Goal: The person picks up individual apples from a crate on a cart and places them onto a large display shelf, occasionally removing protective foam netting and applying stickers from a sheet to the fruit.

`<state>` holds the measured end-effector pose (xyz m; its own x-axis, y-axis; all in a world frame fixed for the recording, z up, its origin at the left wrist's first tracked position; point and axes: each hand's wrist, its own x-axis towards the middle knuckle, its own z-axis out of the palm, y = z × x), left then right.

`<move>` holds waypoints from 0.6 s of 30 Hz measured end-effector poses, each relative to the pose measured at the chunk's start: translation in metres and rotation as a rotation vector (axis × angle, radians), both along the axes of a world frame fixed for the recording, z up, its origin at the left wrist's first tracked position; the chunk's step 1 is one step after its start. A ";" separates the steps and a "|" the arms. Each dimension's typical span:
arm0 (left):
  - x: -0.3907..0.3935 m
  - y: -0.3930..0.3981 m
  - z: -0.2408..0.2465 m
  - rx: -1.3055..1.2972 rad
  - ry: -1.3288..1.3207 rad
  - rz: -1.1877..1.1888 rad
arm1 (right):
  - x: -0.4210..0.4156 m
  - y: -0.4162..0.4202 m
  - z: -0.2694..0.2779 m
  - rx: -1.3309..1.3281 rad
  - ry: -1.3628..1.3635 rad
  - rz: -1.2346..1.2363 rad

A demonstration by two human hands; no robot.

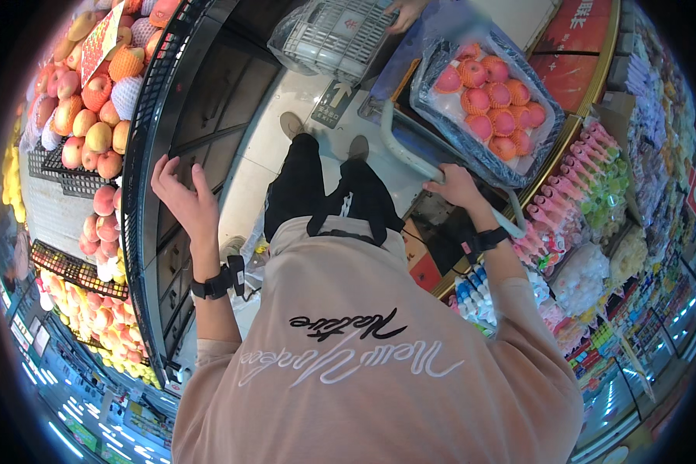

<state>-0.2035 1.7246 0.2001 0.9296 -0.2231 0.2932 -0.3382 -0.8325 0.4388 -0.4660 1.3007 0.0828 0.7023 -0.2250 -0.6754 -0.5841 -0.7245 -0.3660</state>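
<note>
My right hand (453, 184) is closed around the pale tubular handle (407, 148) of a cart. A box (427, 100) lined with dark plastic film sits on the cart. Inside it are several red apples (500, 94), many in orange foam nets, lying on white lining. On the other side, my left hand (184, 194) hangs in the air with fingers apart and nothing in it. It is nearest the dark front of the fruit display (209, 110), below the black slotted rim (132, 145). Both wrists carry black straps.
Apples and peaches (95, 130), some in foam nets, fill the display at left. A metal wire basket (339, 35) wrapped in clear plastic stands ahead, with another person's hand (406, 13) by it. Pink-capped bottles (562, 185) line the right shelf. A floor exit sign (335, 104) lies ahead.
</note>
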 end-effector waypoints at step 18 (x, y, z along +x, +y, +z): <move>-0.099 0.033 -0.003 0.164 0.150 0.254 | 0.123 -0.064 -0.179 -0.773 -0.137 0.190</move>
